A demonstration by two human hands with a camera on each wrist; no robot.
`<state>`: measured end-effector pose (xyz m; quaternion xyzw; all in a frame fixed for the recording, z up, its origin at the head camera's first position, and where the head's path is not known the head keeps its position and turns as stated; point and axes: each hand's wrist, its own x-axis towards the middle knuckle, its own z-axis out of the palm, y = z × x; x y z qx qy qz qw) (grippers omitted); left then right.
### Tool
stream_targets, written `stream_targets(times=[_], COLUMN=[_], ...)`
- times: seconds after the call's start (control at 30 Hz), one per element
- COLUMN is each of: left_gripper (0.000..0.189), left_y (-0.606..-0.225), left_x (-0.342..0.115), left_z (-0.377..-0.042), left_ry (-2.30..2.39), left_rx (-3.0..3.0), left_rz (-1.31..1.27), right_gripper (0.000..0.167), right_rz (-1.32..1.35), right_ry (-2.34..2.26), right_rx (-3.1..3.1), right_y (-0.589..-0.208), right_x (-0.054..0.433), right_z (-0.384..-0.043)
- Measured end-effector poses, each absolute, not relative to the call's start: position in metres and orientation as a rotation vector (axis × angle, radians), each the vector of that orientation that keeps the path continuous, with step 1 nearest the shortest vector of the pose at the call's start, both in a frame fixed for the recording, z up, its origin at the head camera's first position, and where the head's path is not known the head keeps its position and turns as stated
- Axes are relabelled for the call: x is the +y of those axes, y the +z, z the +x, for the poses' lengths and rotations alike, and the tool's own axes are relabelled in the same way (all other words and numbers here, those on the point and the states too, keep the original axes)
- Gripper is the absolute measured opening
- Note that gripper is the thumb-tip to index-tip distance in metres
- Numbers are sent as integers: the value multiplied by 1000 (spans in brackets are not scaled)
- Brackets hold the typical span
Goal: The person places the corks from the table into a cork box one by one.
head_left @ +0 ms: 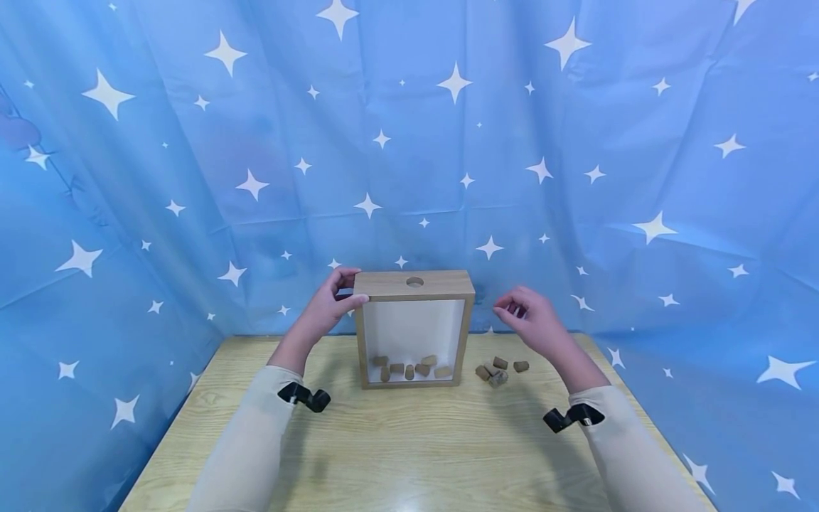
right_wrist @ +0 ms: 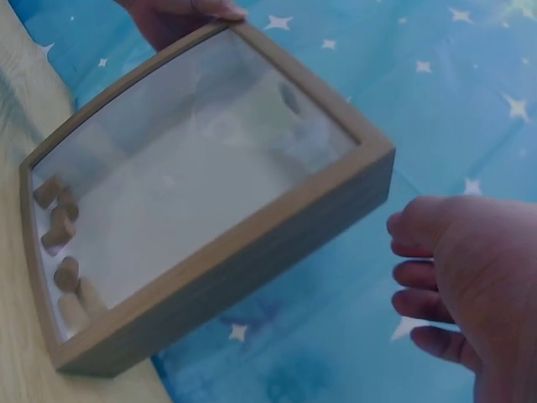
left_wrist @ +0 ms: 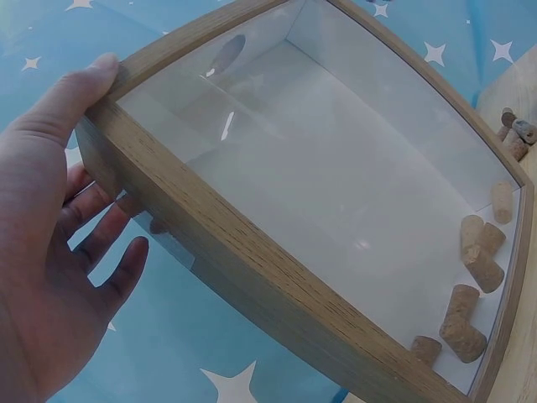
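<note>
Several corks (head_left: 443, 372) are lying inside a wooden shadow box (head_left: 441, 283), heaping loosely along its floor behind a clear front pane (head_left: 412, 327). From where I'm standing, they are pointing every which way, some resting sideways and a few leaning on one another. Outside, a small cluster of loose corks (head_left: 500, 363) is sitting on the table (head_left: 409, 434), just beyond the box's right side, one of them lying slightly apart from the others.

The box is standing upright toward the back of the table, its pane facing the person and its narrow top facing the ceiling, with a round hole (head_left: 414, 282) opening upward near the middle of that top. Its face is looking close to square, so I cannot tell which way its long axis is running.

The person's left hand (head_left: 329, 306) is grasping the box at its upper left corner, the thumb resting on the front edge and the fingers reaching behind; the whole box is thus extending rightward and downward from that grip. The right hand (head_left: 531, 320) is hovering off the box's right side, above the loose corks and apart from both; its grip is looking released, fingers loosely bent. Behind everything, a blue star-patterned curtain (head_left: 409, 171) is hanging.
</note>
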<state>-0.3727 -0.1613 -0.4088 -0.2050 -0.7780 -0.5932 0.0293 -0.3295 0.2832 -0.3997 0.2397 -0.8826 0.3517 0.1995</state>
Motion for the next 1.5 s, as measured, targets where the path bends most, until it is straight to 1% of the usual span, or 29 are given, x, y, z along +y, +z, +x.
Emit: stream_targets(times=[0.17, 0.53, 0.77, 0.93, 1.3, 1.5], left_gripper=[66, 65, 65, 67, 64, 65], left_y=[-408, -411, -410, -411, -412, -412], left_x=[-161, -161, -162, -162, -162, -162], left_z=[-373, -374, -374, -374, -375, -375], left_ry=[-1835, -1859, -1866, -1860, -1853, -1855], left_rx=[-2389, -2374, -2367, -2373, -2370, -2377], left_rz=[-639, -649, -653, -664, -650, -644], right_gripper=[5, 8, 17, 20, 25, 25], right_rz=[626, 477, 460, 445, 444, 479], right_ry=[987, 1073, 1093, 1044, 1117, 1049], right_rx=[-2518, -2608, -2660, -2721, -2716, -2724], right_y=[-417, -468, -508, -533, -555, -562], right_x=[295, 317, 321, 323, 320, 316], right_z=[-327, -317, -316, -315, -310, -309])
